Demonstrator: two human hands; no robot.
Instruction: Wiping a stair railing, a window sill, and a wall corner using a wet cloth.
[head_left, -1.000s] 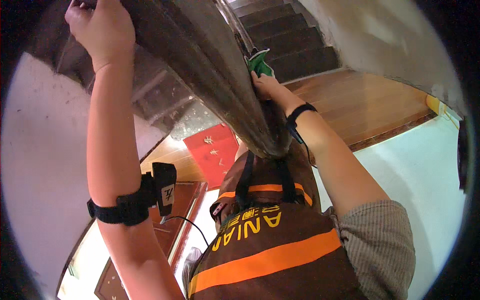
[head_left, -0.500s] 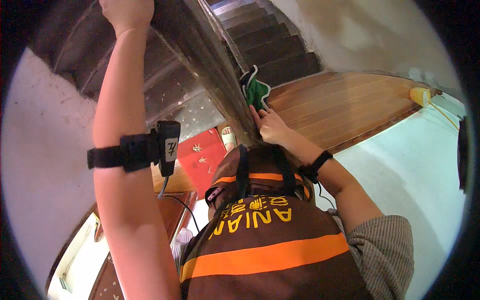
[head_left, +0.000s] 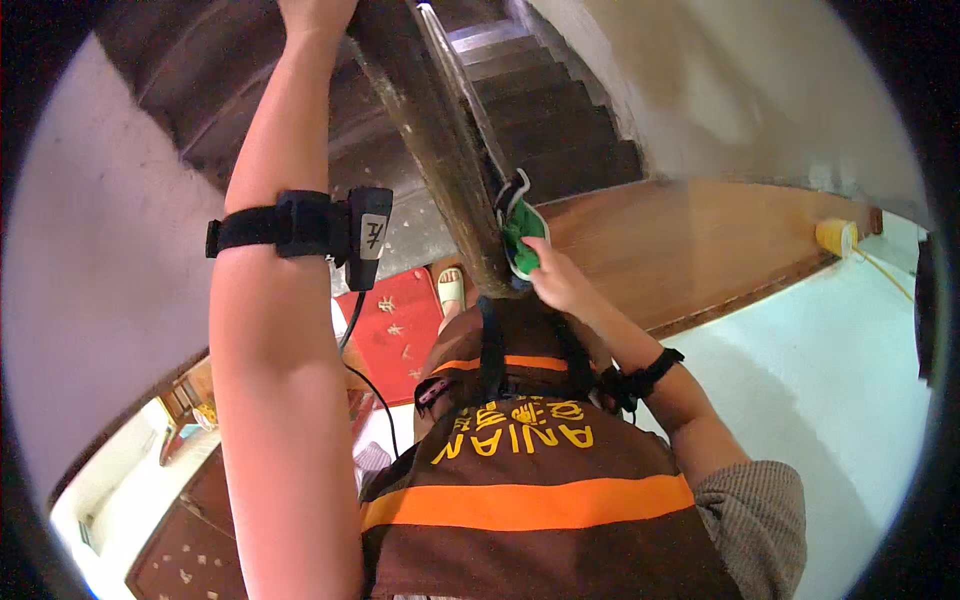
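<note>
My right hand (head_left: 565, 285) grips a green cloth (head_left: 524, 232) with a pale edge and a dark part. The cloth lies against the side of a worn, dark wooden rail (head_left: 440, 160), close to its lower end by my apron. Up at the top edge, my left hand (head_left: 318, 14) is beside the upper part of the rail. Its fingers fall outside the picture, so their hold is hidden. Both forearms wear black straps, the left one with a small black device (head_left: 370, 238) and cable.
Dark stairs (head_left: 545, 110) rise beyond the rail, with more steps at the left. Below lie a red mat (head_left: 400, 345) and a sandalled foot (head_left: 451, 288). Brown planks (head_left: 690, 245) stretch right towards a yellow cylindrical object (head_left: 832, 238) with a cord. Pale walls stand on both sides.
The right hand and cloth have moved lower along the rail, and the cloth is more bunched up. My left arm has shifted right and up in the picture as the view moved.
</note>
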